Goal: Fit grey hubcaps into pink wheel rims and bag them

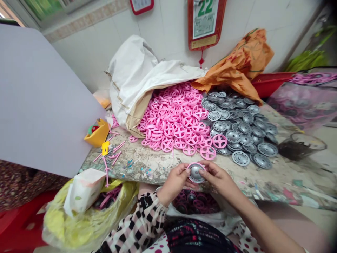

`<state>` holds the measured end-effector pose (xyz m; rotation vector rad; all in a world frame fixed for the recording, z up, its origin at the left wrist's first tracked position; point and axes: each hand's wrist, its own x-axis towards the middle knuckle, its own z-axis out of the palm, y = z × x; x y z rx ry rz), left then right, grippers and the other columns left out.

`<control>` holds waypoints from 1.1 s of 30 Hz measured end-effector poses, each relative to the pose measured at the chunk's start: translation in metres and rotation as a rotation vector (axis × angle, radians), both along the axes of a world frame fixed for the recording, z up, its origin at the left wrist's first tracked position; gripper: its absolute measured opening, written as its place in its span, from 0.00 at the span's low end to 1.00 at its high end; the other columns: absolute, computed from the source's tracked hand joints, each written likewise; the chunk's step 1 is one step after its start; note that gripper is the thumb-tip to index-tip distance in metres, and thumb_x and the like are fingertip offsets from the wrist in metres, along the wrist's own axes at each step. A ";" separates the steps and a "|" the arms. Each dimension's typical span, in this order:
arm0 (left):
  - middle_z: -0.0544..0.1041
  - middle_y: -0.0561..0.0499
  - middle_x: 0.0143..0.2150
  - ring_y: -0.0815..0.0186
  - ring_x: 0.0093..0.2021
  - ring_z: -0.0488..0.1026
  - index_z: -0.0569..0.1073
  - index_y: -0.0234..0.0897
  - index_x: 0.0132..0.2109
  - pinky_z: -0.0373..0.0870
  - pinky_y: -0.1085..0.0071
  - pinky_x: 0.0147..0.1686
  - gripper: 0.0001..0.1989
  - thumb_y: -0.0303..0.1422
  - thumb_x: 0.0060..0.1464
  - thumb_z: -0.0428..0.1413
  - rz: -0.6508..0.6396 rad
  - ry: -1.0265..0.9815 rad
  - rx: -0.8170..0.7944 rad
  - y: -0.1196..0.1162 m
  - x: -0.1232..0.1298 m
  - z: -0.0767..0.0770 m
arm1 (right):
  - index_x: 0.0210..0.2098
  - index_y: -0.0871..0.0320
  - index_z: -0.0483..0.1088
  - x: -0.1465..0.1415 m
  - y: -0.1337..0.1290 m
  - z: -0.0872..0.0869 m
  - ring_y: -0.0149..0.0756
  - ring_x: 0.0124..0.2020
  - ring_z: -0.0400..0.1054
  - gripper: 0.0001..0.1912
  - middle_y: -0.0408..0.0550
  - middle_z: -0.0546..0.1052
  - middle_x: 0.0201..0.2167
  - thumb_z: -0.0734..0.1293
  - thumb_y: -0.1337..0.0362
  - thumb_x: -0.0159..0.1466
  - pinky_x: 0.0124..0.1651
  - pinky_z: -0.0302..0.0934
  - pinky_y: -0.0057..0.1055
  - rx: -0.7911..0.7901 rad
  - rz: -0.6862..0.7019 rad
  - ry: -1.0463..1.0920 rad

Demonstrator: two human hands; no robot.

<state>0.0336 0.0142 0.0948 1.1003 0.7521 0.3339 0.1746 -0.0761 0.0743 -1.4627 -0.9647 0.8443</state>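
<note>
Silver-grey, pink-rimmed round disc (195, 173) at the near edge of the paint-flecked bench (155, 161)
Left hand (175, 181) and right hand (216, 176) pinch opposite sides; likely light, stiff plastic, though hard to confirm; best held by its rim

Calendar (205, 20) hanging on white wall (168, 33); window (51, 10) upper left.

The left hand (175, 181) and right hand (217, 177) shared one grip from either side, thumbs (206, 175) pointing inward; the bare right forearm (251, 211) slanted in from its lower right.
</note>
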 end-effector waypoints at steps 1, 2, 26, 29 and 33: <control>0.76 0.49 0.30 0.68 0.21 0.72 0.70 0.36 0.43 0.68 0.75 0.22 0.18 0.42 0.49 0.58 -0.014 0.012 0.023 -0.001 0.000 0.001 | 0.44 0.58 0.69 0.001 0.002 -0.002 0.35 0.32 0.70 0.20 0.45 0.75 0.31 0.66 0.51 0.58 0.36 0.66 0.32 0.001 0.040 0.072; 0.76 0.48 0.31 0.68 0.22 0.73 0.70 0.36 0.43 0.69 0.74 0.23 0.17 0.42 0.49 0.57 -0.032 0.007 0.041 -0.003 0.000 0.002 | 0.43 0.58 0.69 0.001 0.003 -0.003 0.35 0.31 0.69 0.20 0.45 0.75 0.30 0.67 0.51 0.57 0.36 0.65 0.31 0.003 0.050 0.127; 0.74 0.52 0.39 0.65 0.38 0.68 0.64 0.40 0.55 0.60 0.73 0.37 0.31 0.28 0.41 0.60 -0.414 0.434 0.716 -0.001 -0.038 -0.024 | 0.39 0.57 0.69 -0.034 -0.020 -0.038 0.38 0.34 0.69 0.14 0.46 0.76 0.32 0.57 0.56 0.65 0.38 0.61 0.32 -0.222 0.193 -0.383; 0.73 0.55 0.31 0.66 0.32 0.68 0.66 0.42 0.56 0.58 0.74 0.32 0.28 0.31 0.45 0.59 -0.449 0.480 0.743 0.003 -0.050 -0.034 | 0.46 0.57 0.69 -0.048 -0.034 -0.049 0.39 0.39 0.71 0.16 0.52 0.76 0.41 0.54 0.62 0.66 0.41 0.61 0.32 -0.277 0.252 -0.593; 0.70 0.58 0.25 0.69 0.27 0.65 0.67 0.40 0.54 0.56 0.75 0.29 0.24 0.33 0.48 0.56 -0.366 0.463 0.698 0.009 -0.056 -0.041 | 0.51 0.54 0.69 -0.046 -0.040 -0.045 0.38 0.37 0.72 0.18 0.52 0.76 0.42 0.57 0.65 0.64 0.38 0.60 0.30 -0.288 0.316 -0.834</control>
